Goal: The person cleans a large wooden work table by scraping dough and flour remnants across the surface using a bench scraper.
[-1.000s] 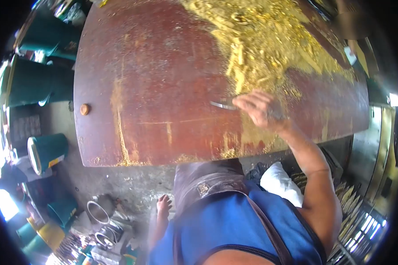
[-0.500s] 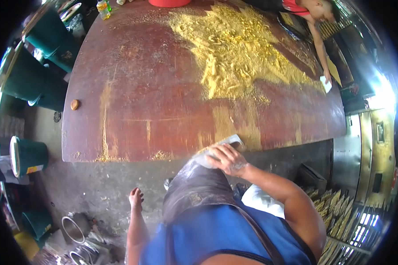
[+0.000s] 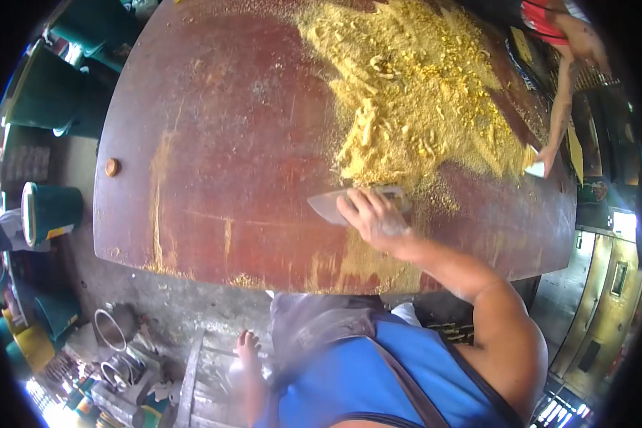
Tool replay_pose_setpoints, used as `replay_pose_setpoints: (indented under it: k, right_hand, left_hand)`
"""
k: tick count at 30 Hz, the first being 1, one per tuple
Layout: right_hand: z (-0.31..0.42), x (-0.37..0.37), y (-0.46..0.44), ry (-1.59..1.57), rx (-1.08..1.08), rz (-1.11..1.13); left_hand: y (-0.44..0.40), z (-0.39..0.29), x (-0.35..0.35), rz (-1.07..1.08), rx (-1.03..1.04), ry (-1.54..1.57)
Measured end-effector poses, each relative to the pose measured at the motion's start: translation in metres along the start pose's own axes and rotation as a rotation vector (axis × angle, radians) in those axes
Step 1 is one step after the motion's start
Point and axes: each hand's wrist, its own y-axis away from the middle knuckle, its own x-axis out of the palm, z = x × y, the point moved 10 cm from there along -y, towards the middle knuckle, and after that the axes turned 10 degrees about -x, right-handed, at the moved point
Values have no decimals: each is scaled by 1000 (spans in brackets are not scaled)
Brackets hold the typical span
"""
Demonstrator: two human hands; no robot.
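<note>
My right hand [image 3: 374, 214] grips a flat grey scraper [image 3: 328, 206], its fingers wrapped over the top edge. The scraper is over the near middle of the reddish-brown table [image 3: 214, 143], just short of a spread pile of yellow crumbly mixture [image 3: 406, 121]. Lumps and curled pieces lie within that mixture. My left hand [image 3: 248, 346] hangs low beside my body, off the table, with its fingers loosely apart and nothing visible in them.
At the far right another person's hand [image 3: 546, 158] holds a white scraper [image 3: 535, 169] at the pile's edge. A small round brown object [image 3: 112, 167] sits near the table's left edge. Green bins [image 3: 52, 212] line the left side; metal pots [image 3: 112, 329] stand lower left.
My right hand has carried the scraper from the table's front edge forward over the tabletop, close to the pile. My view has shifted, and my body is closer to the table.
</note>
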Motion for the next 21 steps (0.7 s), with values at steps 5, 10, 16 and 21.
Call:
replay_pose_setpoints:
  k: [5, 10, 16, 21]
  right_hand:
    - [-14, 13, -3, 75, 104, -132]
    - [-69, 24, -32, 79, 215, -87]
    - [-174, 15, -93, -77, 365, 71]
    - [-269, -50, -104, -260, 576, 152]
  left_hand:
    - [-40, 55, 2, 107, -203, -196]
    - [-89, -27, -1, 73, -30, -92]
    - [15, -165, 43, 37, 358, 30]
    - [11, -101, 51, 95, 355, -188]
